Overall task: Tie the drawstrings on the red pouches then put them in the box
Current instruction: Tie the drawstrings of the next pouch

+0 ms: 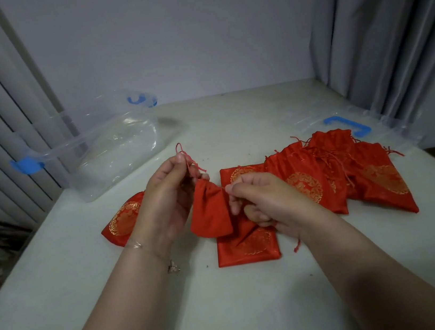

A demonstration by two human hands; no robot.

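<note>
The left hand is raised above the bench, its fingertips pinching the red drawstring that comes out of the gathered neck of a small red pouch. The right hand is held just beside the pouch, thumb and forefinger pinched on the opposite string, though that string is too thin to be made out clearly. The pouch is hung between the two hands, its mouth already drawn in, above another pouch lying flat on the bench.

Several slips are judged possible. If the strings are pulled unevenly, the neck may be cinched lopsided or one cord may be drawn out of its channel. If either pinch is loosened before a knot is formed, the mouth may be let open again and the pouch dropped onto those beneath. The frayed cord ends could be snagged in the loose strings of the pile of pouches to the right.

The clear box is set well apart at the far left, tilted, with no pouch seen in it; a careless toss might miss its opening. Its lid is partly covered by the pile
</note>
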